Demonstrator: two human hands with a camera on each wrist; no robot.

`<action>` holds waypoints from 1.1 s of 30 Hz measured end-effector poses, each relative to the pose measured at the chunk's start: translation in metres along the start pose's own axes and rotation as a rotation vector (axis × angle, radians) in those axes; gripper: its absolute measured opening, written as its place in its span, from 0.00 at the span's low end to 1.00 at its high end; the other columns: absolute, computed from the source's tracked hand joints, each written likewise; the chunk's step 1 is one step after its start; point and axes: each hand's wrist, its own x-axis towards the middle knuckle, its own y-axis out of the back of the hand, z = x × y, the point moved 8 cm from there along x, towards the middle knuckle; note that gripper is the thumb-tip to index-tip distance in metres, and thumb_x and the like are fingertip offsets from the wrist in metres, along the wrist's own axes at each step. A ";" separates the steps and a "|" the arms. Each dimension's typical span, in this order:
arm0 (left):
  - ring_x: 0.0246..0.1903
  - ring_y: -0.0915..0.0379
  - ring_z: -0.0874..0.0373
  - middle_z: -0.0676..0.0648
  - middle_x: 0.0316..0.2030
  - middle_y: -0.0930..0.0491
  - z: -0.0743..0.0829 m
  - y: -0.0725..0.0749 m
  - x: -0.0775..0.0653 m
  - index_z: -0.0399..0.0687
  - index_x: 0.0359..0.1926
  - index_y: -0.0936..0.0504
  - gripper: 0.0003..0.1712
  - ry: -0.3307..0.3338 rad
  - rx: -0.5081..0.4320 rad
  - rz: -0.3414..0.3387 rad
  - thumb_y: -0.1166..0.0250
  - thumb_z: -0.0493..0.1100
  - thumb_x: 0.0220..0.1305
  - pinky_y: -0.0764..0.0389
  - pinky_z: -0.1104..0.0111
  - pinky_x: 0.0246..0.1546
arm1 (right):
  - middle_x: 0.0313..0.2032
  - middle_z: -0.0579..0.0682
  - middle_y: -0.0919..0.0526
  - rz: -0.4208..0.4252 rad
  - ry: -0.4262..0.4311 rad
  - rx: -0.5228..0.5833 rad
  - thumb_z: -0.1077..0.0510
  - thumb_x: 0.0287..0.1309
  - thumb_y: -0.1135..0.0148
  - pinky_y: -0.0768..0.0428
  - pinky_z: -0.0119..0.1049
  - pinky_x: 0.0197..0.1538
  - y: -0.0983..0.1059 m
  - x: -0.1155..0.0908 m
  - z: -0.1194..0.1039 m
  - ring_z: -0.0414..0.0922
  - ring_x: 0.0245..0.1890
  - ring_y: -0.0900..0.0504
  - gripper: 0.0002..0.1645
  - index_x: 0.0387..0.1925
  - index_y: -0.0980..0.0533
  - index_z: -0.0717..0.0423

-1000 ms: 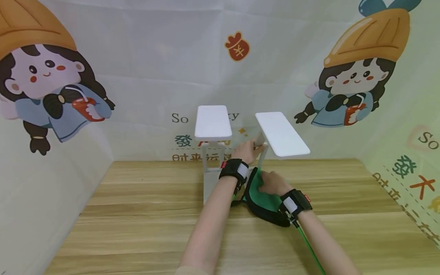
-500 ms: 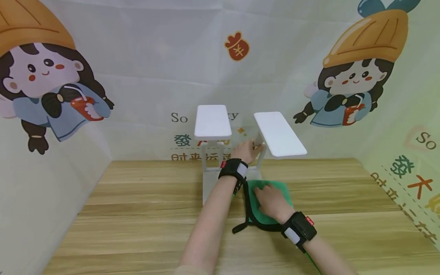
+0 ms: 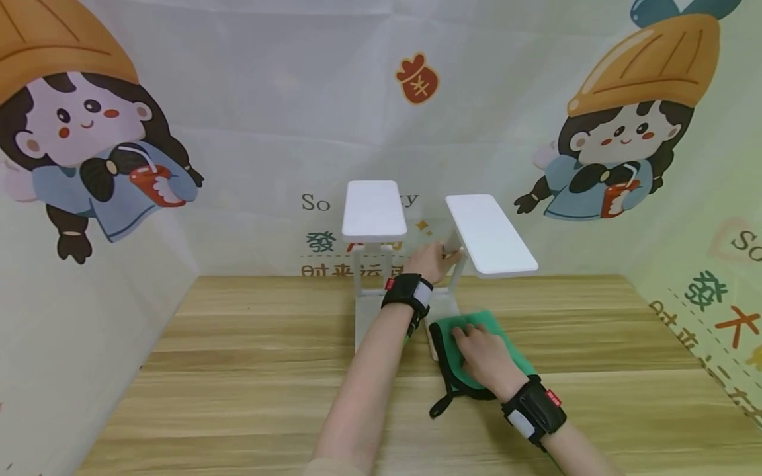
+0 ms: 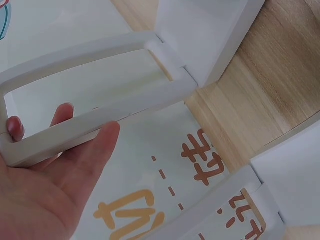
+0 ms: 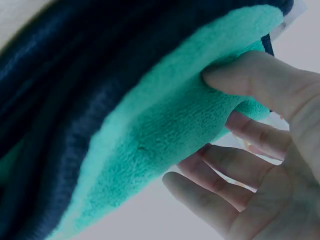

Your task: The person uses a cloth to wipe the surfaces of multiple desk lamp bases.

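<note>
Two white phone stands stand side by side. My left hand (image 3: 431,261) grips the frame-shaped upright of the right stand (image 3: 493,233), whose top plate is angled. In the left wrist view, the thumb lies along the near side of the frame (image 4: 85,131) and fingertips show through its opening. My right hand (image 3: 485,357) holds a green cloth (image 3: 491,324) with black edging and a small black loop, at the front of that stand's base (image 3: 443,304). In the right wrist view, the thumb presses into a fold of the fluffy cloth (image 5: 165,125), fingers on its other side.
The other white stand (image 3: 374,208) is just left of the left wrist. A wooden table (image 3: 250,370) lies under everything, backed by a printed curtain (image 3: 286,99) with cartoon figures. Black straps (image 3: 532,410) with cables circle both wrists.
My right hand has drawn the cloth down from the stand's upright, toward me and to the right, uncovering part of the base. The left hand keeps its hold on the upright.
</note>
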 end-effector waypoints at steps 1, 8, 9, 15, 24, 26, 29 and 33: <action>0.33 0.20 0.50 0.42 0.42 0.17 0.000 0.000 0.000 0.45 0.52 0.23 0.28 0.001 0.001 0.000 0.49 0.62 0.69 0.24 0.64 0.31 | 0.29 0.58 0.21 0.006 0.004 -0.007 0.71 0.43 0.31 0.23 0.40 0.28 0.001 0.000 -0.001 0.53 0.29 0.23 0.20 0.42 0.23 0.66; 0.37 0.20 0.50 0.43 0.46 0.17 0.001 0.001 -0.002 0.45 0.52 0.22 0.27 0.007 0.013 0.016 0.49 0.61 0.69 0.22 0.63 0.36 | 0.30 0.57 0.20 0.058 0.162 0.010 0.71 0.45 0.31 0.23 0.40 0.32 0.001 0.008 -0.024 0.53 0.32 0.23 0.16 0.38 0.24 0.64; 0.38 0.20 0.50 0.43 0.47 0.18 0.001 0.001 -0.002 0.46 0.53 0.22 0.26 0.009 0.010 0.012 0.49 0.61 0.69 0.22 0.62 0.38 | 0.31 0.57 0.20 0.060 0.167 0.018 0.71 0.45 0.32 0.22 0.40 0.34 0.000 0.008 -0.026 0.53 0.33 0.23 0.15 0.38 0.24 0.64; 0.42 0.20 0.50 0.44 0.50 0.19 0.001 -0.002 -0.001 0.47 0.56 0.23 0.26 0.015 -0.010 0.000 0.48 0.60 0.69 0.22 0.62 0.42 | 0.32 0.60 0.19 0.038 0.003 0.051 0.74 0.45 0.34 0.21 0.43 0.33 0.002 0.004 -0.015 0.56 0.35 0.21 0.15 0.39 0.23 0.67; 0.38 0.20 0.51 0.44 0.46 0.17 0.000 -0.003 0.003 0.47 0.51 0.21 0.25 0.013 -0.009 0.022 0.48 0.60 0.69 0.23 0.63 0.35 | 0.24 0.58 0.23 0.083 0.073 -0.008 0.74 0.46 0.33 0.24 0.41 0.23 0.005 0.012 -0.033 0.55 0.28 0.23 0.12 0.34 0.24 0.64; 0.38 0.20 0.51 0.44 0.47 0.17 0.001 -0.002 0.003 0.47 0.52 0.21 0.25 0.012 -0.009 0.020 0.47 0.60 0.69 0.23 0.63 0.36 | 0.24 0.57 0.23 0.122 0.113 0.010 0.75 0.46 0.34 0.25 0.40 0.22 0.007 0.012 -0.038 0.54 0.27 0.24 0.12 0.32 0.26 0.63; 0.40 0.20 0.50 0.44 0.48 0.18 0.001 -0.002 0.002 0.47 0.54 0.22 0.26 0.014 -0.006 0.008 0.48 0.60 0.69 0.22 0.62 0.38 | 0.25 0.58 0.23 0.130 0.065 0.006 0.74 0.45 0.33 0.25 0.41 0.23 0.006 0.011 -0.036 0.55 0.27 0.24 0.12 0.31 0.26 0.63; 0.37 0.20 0.50 0.43 0.45 0.17 -0.001 -0.001 0.001 0.47 0.53 0.22 0.27 0.019 0.000 0.003 0.49 0.61 0.69 0.23 0.63 0.35 | 0.22 0.58 0.24 0.085 -0.077 -0.058 0.73 0.43 0.31 0.24 0.42 0.20 0.003 0.011 -0.027 0.55 0.25 0.24 0.11 0.28 0.25 0.64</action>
